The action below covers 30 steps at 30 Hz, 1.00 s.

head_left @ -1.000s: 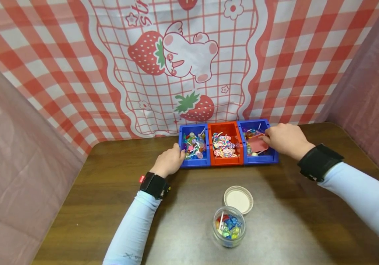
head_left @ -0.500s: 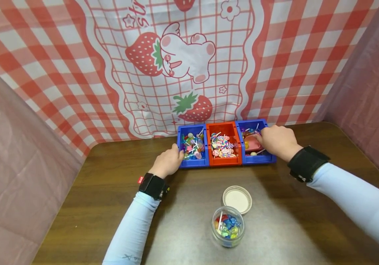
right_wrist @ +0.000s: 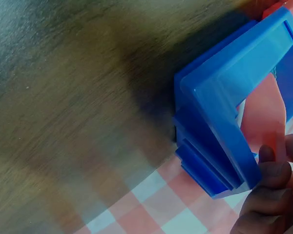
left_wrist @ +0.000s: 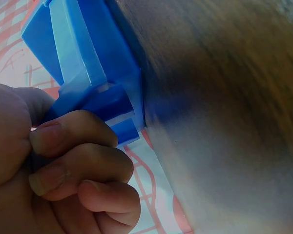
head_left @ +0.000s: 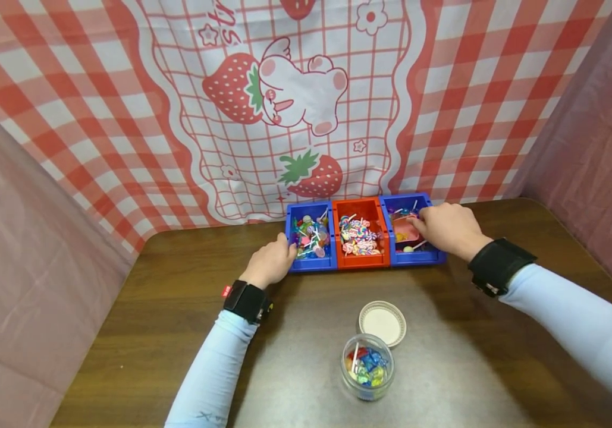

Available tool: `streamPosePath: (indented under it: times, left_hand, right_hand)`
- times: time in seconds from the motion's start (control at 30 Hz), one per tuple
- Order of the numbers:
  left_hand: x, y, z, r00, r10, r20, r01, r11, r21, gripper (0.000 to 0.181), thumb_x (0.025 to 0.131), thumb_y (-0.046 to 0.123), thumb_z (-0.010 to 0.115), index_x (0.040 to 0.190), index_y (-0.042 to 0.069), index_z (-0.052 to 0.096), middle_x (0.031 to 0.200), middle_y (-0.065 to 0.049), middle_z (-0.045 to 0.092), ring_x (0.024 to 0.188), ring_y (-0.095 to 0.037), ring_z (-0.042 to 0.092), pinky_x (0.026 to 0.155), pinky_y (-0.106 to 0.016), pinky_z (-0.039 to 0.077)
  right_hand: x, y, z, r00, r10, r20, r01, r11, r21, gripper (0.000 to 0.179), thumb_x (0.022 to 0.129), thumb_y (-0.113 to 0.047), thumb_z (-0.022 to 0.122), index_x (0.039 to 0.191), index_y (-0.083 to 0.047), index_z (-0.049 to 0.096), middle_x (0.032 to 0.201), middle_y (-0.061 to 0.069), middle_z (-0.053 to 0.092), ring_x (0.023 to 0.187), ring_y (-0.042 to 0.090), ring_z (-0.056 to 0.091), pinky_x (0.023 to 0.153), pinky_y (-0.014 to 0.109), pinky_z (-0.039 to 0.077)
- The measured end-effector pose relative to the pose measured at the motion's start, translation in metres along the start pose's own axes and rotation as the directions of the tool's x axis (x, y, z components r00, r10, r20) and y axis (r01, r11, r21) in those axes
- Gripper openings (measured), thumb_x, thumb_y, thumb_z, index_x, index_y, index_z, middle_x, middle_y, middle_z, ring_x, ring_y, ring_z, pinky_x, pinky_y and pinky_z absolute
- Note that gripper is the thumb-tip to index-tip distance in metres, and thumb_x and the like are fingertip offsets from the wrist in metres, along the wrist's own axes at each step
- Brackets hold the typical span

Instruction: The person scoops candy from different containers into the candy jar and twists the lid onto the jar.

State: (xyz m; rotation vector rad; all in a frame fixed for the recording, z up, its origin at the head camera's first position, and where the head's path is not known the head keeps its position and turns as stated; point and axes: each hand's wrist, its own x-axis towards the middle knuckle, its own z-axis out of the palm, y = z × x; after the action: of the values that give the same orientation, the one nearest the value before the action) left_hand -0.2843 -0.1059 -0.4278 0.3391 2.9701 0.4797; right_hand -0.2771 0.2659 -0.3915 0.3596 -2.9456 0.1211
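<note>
In the head view my right hand (head_left: pixel 452 227) pinches the handle of a pink scoop (head_left: pixel 406 229) inside the right blue bin (head_left: pixel 418 258). A yellow candy shows in the scoop's mouth. From the right wrist, curled fingers (right_wrist: pixel 268 195) and thumb hold the scoop (right_wrist: pixel 263 114) behind the bin's blue wall. My left hand (head_left: pixel 270 260) grips the outer side of the left blue bin (head_left: pixel 313 263), its fingers (left_wrist: pixel 88 165) curled at the bin's edge in the left wrist view. Mixed candies and lollipops (head_left: pixel 310 235) fill that left bin.
Between the blue bins sits a red bin (head_left: pixel 364 261) of swirl lollipops (head_left: pixel 359 236). Nearer me stand a glass jar (head_left: pixel 368 389) of colourful candies and a round lid (head_left: pixel 383 323) just behind it. A checked cloth (head_left: pixel 461 119) hangs behind the bins.
My right hand has shifted a little left with the scoop, which has tipped and dug into the candies; a yellow candy now shows in it. The left hand keeps its grip on the bin.
</note>
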Motion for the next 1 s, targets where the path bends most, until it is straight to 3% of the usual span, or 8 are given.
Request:
streamPosePath:
  times: [0.23, 0.4, 0.53, 0.83, 1.0]
  left_hand:
    - [0.000, 0.001, 0.001, 1.000, 0.012, -0.010, -0.012, 1.000, 0.000, 0.040, 0.106, 0.036, 0.039, 0.119, 0.000, 0.048, 0.109, -0.023, 0.066, 0.099, -0.040, 0.066, 0.083, -0.053, 0.050]
    - [0.000, 0.000, 0.001, 1.000, 0.009, -0.018, -0.009, 1.000, 0.004, 0.038, 0.106, 0.036, 0.038, 0.116, 0.001, 0.048, 0.107, -0.024, 0.066, 0.098, -0.040, 0.066, 0.082, -0.053, 0.050]
    - [0.000, -0.001, 0.002, 1.000, 0.006, -0.006, -0.006, 1.000, 0.002, 0.040, 0.106, 0.036, 0.038, 0.119, 0.000, 0.048, 0.109, -0.024, 0.066, 0.098, -0.040, 0.066, 0.083, -0.053, 0.050]
    - [0.000, -0.001, 0.002, 1.000, 0.011, -0.016, -0.011, 1.000, 0.005, 0.039, 0.106, 0.035, 0.039, 0.118, -0.001, 0.049, 0.110, -0.024, 0.066, 0.098, -0.040, 0.066, 0.083, -0.053, 0.050]
    - [0.000, -0.001, 0.000, 1.000, 0.015, -0.011, -0.015, 1.000, 0.002, 0.040, 0.106, 0.036, 0.038, 0.119, -0.001, 0.048, 0.110, -0.024, 0.066, 0.099, -0.040, 0.066, 0.083, -0.053, 0.050]
  right_hand:
    - [-0.004, 0.011, -0.005, 1.000, 0.004, -0.010, -0.004, 1.000, 0.027, 0.038, 0.097, -0.033, 0.061, 0.066, -0.011, 0.060, 0.056, 0.001, 0.047, 0.051, 0.022, 0.048, 0.045, 0.036, 0.038]
    - [-0.007, 0.015, -0.007, 0.999, 0.018, 0.045, -0.020, 0.998, 0.064, 0.042, 0.097, -0.034, 0.058, 0.060, -0.015, 0.053, 0.055, -0.001, 0.042, 0.051, 0.020, 0.044, 0.046, 0.033, 0.031]
    - [-0.009, 0.015, -0.007, 0.997, 0.043, 0.058, -0.048, 0.995, 0.086, 0.043, 0.098, -0.036, 0.058, 0.061, -0.014, 0.053, 0.056, 0.000, 0.041, 0.052, 0.021, 0.044, 0.047, 0.033, 0.031]
    - [-0.007, 0.006, -0.004, 0.994, 0.106, -0.003, -0.105, 0.992, 0.071, 0.044, 0.098, -0.037, 0.059, 0.062, -0.012, 0.053, 0.059, 0.004, 0.044, 0.054, 0.026, 0.049, 0.045, 0.038, 0.036]
    - [-0.007, 0.008, -0.005, 0.997, 0.077, 0.010, -0.077, 0.995, 0.064, 0.037, 0.097, -0.036, 0.061, 0.071, -0.010, 0.063, 0.060, 0.004, 0.048, 0.055, 0.025, 0.049, 0.047, 0.037, 0.036]
